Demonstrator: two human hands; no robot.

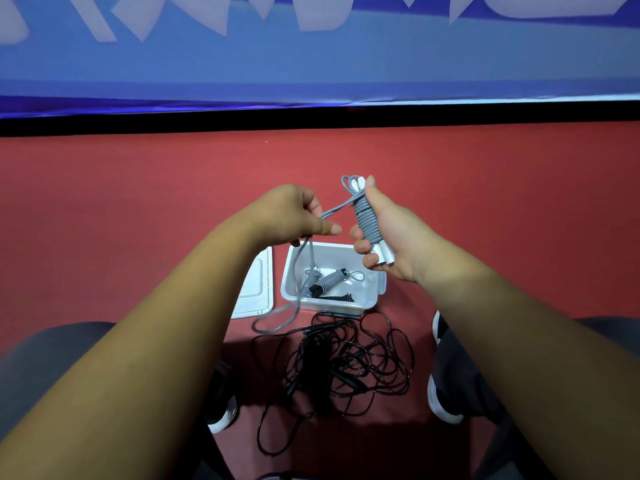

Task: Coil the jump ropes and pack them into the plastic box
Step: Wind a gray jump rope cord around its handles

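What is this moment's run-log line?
right hand: grips grey rope bundle | left hand: pinches its loose cord | plastic box: coiled grey rope inside | black rope: tangled on floor

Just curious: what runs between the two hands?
A straight stretch of grey rope, from the left hand to the wound bundle the right hand grips; head view.

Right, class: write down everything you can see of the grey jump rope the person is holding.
The grey jump rope is a matte, woven-looking cord. It is wound in tight turns round its two white handles, which are held together, near upright, in the right hand. Small loops stick out at the top. One strand runs across to the left hand, which pinches it. The loose tail hangs down past the plastic box and curls on the red floor.
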